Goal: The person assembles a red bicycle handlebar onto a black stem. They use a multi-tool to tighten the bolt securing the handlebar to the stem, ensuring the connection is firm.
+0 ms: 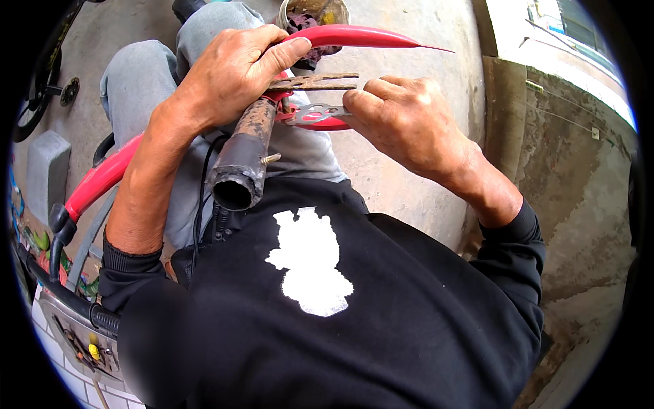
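Observation:
My left hand (231, 71) is closed over the top of a dark, rusty metal tube (242, 160) where a red curved mudguard (361, 35) meets it. The tube's open end points toward my chest, with a small bolt sticking out of its side. My right hand (402, 119) pinches a flat multi-hole bicycle spanner (315, 112), set against the red clamp at the tube. A rusty flat bracket (313, 82) juts out just above the spanner.
A red frame tube (102, 177) runs down to the left, beside black cables. A tin with odd parts (315, 13) stands on the concrete floor ahead. A bicycle pedal (48, 88) shows at far left, a tool tray (78, 330) at lower left, a concrete step (545, 136) at right.

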Motion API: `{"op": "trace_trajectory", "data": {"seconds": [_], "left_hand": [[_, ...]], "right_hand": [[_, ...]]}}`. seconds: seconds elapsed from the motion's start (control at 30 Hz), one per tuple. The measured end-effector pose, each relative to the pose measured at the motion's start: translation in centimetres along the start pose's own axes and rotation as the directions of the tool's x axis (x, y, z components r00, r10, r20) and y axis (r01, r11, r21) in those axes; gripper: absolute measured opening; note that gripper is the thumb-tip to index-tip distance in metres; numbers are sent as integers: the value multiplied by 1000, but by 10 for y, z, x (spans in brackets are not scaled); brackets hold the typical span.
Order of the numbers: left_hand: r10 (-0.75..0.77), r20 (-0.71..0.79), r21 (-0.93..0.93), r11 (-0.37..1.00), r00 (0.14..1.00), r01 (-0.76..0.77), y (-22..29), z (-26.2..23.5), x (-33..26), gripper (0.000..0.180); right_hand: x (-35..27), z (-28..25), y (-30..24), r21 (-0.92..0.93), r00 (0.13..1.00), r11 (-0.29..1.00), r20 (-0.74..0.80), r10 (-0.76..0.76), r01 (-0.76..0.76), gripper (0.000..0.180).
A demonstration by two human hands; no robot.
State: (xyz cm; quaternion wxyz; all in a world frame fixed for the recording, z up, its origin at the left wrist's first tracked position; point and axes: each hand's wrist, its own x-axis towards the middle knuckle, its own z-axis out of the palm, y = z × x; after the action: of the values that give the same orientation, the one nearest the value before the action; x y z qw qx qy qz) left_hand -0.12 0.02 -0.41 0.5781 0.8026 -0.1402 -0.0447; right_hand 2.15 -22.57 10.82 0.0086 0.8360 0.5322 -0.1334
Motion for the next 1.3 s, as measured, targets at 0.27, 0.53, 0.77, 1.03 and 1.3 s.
{"op": "trace_trajectory", "data": {"seconds": [0.27,0.53,0.77,1.03,1.3], "left_hand": [[50,-37,-9,999,998,-50,-3,4,-1,49],[-2,-24,3,1000,1000,2,-1,3,-1,57],[3,-44,-11,1000,999,-4,-2,4,-1,59],[12,-41,-36,999,999,-13,-6,6,0,61],[-7,-32,-36,999,999,6,-3,4,0,62]], "right_hand": [[-1,11,5,36,997,999,-73,-30,32,12],[-2,22,14,72,988,995,-138,-64,75,21],[1,25,18,102,981,989,-172,-87,106,21],[2,31,23,116,977,985,-183,-107,130,21],[4,34,28,137,978,980,-169,-119,143,22]]}}
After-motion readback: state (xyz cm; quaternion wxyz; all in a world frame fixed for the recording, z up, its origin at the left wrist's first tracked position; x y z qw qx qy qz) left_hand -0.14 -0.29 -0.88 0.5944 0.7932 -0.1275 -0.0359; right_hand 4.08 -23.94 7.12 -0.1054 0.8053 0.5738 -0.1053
